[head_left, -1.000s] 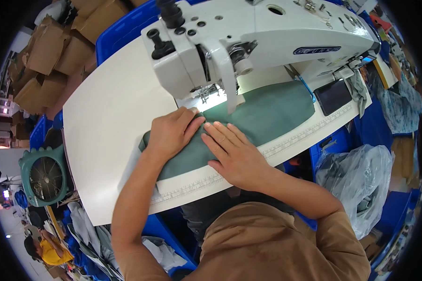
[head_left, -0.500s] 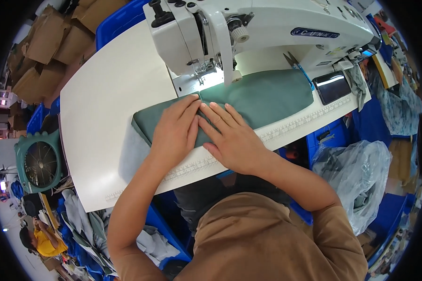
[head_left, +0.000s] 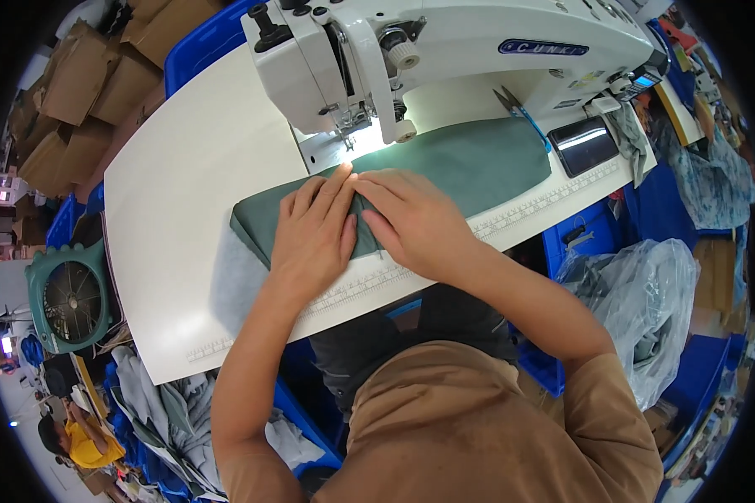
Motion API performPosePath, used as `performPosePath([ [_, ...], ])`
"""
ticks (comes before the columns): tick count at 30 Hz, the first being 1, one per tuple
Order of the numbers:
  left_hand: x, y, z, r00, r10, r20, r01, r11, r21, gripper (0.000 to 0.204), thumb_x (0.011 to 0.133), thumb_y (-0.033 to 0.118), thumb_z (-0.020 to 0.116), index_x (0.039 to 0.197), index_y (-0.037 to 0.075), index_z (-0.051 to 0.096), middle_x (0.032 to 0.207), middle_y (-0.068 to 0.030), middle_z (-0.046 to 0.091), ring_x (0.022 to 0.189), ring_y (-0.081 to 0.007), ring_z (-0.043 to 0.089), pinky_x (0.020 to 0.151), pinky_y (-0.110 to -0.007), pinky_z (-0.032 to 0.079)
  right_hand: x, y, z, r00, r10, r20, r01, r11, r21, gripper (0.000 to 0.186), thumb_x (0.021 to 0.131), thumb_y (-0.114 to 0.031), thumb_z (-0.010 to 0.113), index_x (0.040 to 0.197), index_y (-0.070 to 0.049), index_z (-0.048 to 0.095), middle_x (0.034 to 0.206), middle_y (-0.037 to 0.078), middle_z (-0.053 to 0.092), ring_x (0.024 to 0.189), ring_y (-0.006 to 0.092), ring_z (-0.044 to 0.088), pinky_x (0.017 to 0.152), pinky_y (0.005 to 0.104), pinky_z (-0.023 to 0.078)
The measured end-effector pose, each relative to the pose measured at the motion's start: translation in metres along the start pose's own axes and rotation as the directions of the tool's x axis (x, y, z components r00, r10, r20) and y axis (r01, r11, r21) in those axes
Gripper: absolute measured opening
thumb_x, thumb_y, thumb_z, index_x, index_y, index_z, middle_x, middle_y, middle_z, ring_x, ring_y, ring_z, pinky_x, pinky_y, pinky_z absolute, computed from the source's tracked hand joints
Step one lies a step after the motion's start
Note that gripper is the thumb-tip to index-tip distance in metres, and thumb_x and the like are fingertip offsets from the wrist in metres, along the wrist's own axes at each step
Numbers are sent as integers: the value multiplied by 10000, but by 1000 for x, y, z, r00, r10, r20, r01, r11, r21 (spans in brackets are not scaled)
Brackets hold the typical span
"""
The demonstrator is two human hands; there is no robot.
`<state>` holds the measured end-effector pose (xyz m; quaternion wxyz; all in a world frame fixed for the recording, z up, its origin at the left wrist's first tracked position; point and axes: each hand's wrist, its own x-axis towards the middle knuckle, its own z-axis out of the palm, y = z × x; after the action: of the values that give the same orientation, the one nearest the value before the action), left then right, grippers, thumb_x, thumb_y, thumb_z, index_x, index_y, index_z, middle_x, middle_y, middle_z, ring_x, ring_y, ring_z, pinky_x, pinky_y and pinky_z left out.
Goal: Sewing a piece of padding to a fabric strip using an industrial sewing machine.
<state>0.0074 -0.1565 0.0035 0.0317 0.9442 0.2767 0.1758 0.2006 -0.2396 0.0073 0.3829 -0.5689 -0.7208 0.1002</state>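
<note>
A dark green fabric piece (head_left: 478, 163) lies lengthwise on the white sewing table, its inner edge close to the presser foot (head_left: 346, 138) of the sewing machine (head_left: 344, 50). A seam crosses it between my hands, and pale grey material (head_left: 236, 272) shows beneath its left end. My left hand (head_left: 315, 235) rests on the fabric with fingers stretched out, the index fingertip just short of the presser foot. Beside it, my right hand (head_left: 419, 222) is bent, fingers together and thumb drawn in, closed on the fabric at the seam. Its fingertips nearly touch my left hand.
Blue-handled scissors (head_left: 524, 119) and a black phone (head_left: 583, 146) lie right of the fabric. A ruler strip (head_left: 352, 292) runs along the front table edge (head_left: 164, 352). Blue bins and a clear plastic bag (head_left: 637, 310) stand at right; a green fan (head_left: 69, 298) is at left.
My right hand has gone from lying flat with spread fingers to bent and closed over the seam. My left hand's fingers have spread slightly. The whole view has shifted a little.
</note>
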Motion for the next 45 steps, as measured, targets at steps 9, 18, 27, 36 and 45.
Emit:
performPosePath([
  [9,-6,-3,2,995,-13,-95,-12,967,-254,244,885,21,741,1125,11,702,1311,-123,697,1181,-358,664,1009,-438,520,13,20,11,994,-91,65,107,943,-316,436,964,-122,603,1380,10,620,1473,141,609,1374,298,545,1164,473,391],
  [18,1,-3,6,997,-4,-75,-8,987,-162,491,934,67,685,1417,20,609,1481,-111,606,1336,-308,573,1065,-453,457,14,31,3,977,-160,142,204,893,-401,454,964,-122,571,1396,1,633,1477,124,617,1394,282,546,1193,480,392],
  [27,-1,2,-2,998,-24,50,28,995,-95,523,948,124,682,1460,56,598,1580,-70,551,1391,-302,534,1117,-438,421,-71,0,-34,900,-247,360,310,942,-130,552,834,16,631,1383,-33,661,1537,114,590,1412,309,566,1126,482,485],
  [36,-2,-3,-3,999,0,38,3,996,-93,546,947,248,716,1446,57,607,1563,-71,557,1387,-298,531,1125,-451,405,-40,-15,-12,958,-172,231,205,970,-127,504,830,-50,693,1322,45,642,1474,178,596,1367,356,576,1144,470,462],
  [45,7,-9,1,1000,11,1,-11,993,-114,454,935,98,687,1388,75,659,1487,-34,631,1284,-287,588,1061,-438,444,-47,-19,-17,946,-115,304,171,971,-165,580,815,-8,654,1392,26,617,1514,168,584,1366,351,580,1154,489,461],
])
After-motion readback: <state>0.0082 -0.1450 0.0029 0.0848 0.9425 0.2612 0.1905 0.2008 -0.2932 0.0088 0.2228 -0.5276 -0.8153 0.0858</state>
